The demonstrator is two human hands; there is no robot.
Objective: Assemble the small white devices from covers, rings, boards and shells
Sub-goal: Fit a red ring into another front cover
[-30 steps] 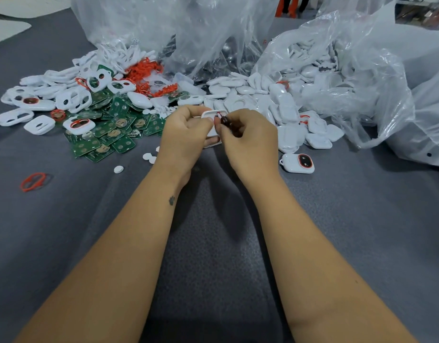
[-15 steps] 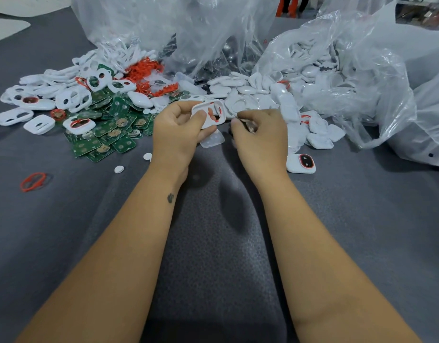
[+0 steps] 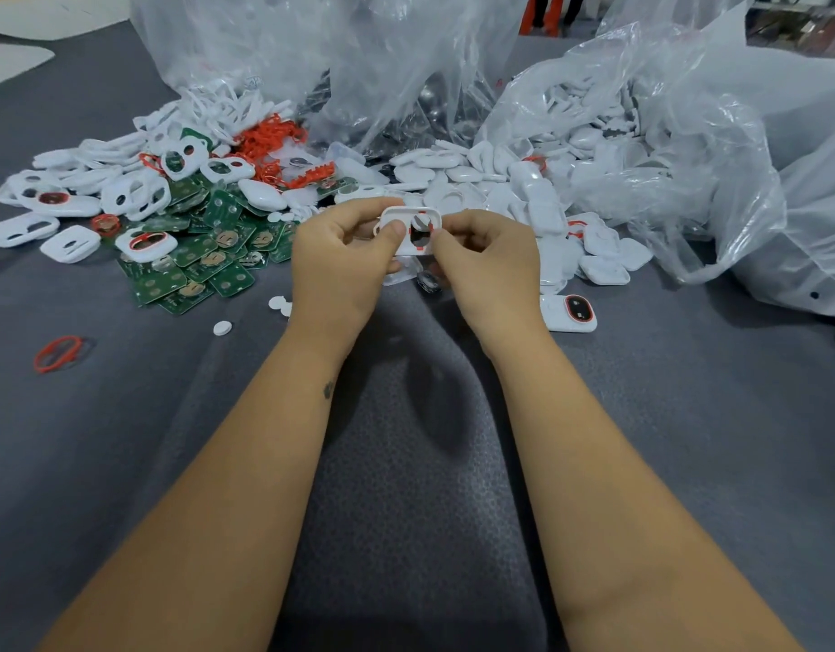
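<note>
Most of the work looks undone: loose covers and green boards lie heaped at left, shells at right, and just one finished device sits on the grey cloth. The left hand pinches a white cover with a red ring fitted in its opening, thumb clamped on its face, while the right hand pinches its other edge, fingers curled, raised above the cloth
</note>
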